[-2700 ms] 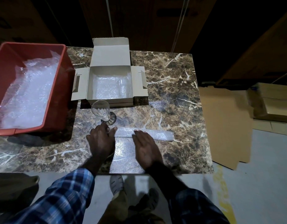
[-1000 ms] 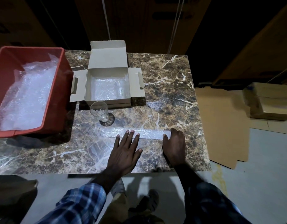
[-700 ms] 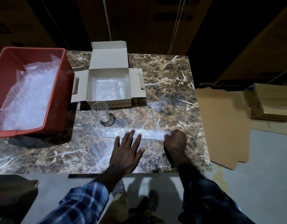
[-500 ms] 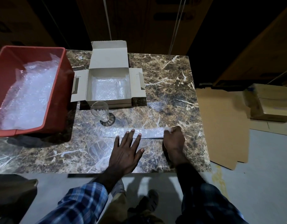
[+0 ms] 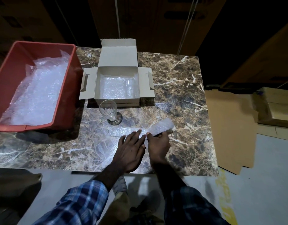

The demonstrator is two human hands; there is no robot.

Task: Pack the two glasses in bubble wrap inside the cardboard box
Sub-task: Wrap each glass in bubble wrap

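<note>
An open cardboard box (image 5: 98, 88) stands at the back of the marble table, lined with bubble wrap, and a clear glass (image 5: 129, 88) lies inside at its right. A second footed glass (image 5: 109, 111) stands upright just in front of the box. A folded strip of bubble wrap (image 5: 161, 126) lies near the table's front; its right end is lifted and folded over to the left in my right hand (image 5: 158, 143). My left hand (image 5: 128, 151) lies flat, fingers spread, pressing the strip's left part (image 5: 119, 132) onto the table.
A red plastic bin (image 5: 65, 98) full of bubble wrap sits at the table's left. Flattened cardboard (image 5: 227, 127) and stacked boxes (image 5: 274, 106) lie on the floor to the right. The table's front edge (image 5: 59, 168) runs just under my wrists.
My right hand gripped the right end of the bubble wrap strip, lifted it and swung it left toward my left hand. My left hand stayed flat on the strip.
</note>
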